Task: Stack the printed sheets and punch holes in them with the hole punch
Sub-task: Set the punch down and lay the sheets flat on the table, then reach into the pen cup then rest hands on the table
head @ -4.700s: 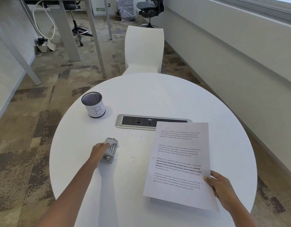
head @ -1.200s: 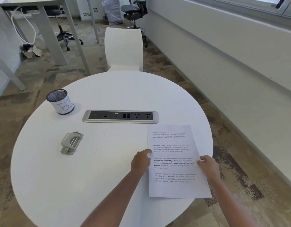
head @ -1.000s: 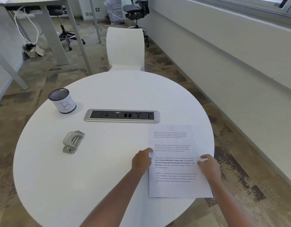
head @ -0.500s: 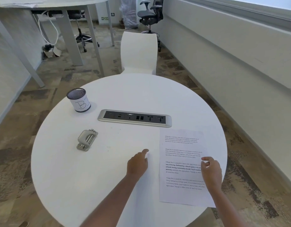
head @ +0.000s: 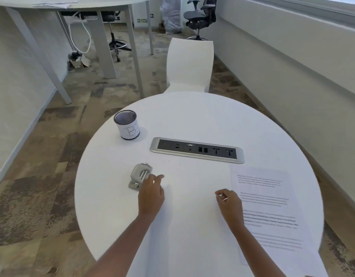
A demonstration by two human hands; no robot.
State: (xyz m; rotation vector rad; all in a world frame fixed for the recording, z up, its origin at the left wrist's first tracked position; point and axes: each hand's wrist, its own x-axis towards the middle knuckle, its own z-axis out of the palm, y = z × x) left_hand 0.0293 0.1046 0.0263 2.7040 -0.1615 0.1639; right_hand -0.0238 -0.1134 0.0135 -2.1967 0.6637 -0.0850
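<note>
One round white table [head: 192, 116] is seen from above, and two bare hands are held over it. One hole punch [head: 140, 175], grey metal, is laid on the table's left part; the left hand [head: 151, 193] is placed just beside its right edge, fingers loosely spread, and nothing is gripped. Whether the fingertips touch the punch cannot be told. The printed sheets [head: 272, 212] are laid flat at the table's right near edge as one pile; how many sheets are in it cannot be counted. The right hand [head: 229, 204] is rested at the pile's left edge, fingers curled in, with nothing seen to be held. One mesh cup [head: 127, 124] marked "B" and one socket strip [head: 196, 149] are found farther back. One white chair [head: 189, 62] is stood behind the table.
</note>
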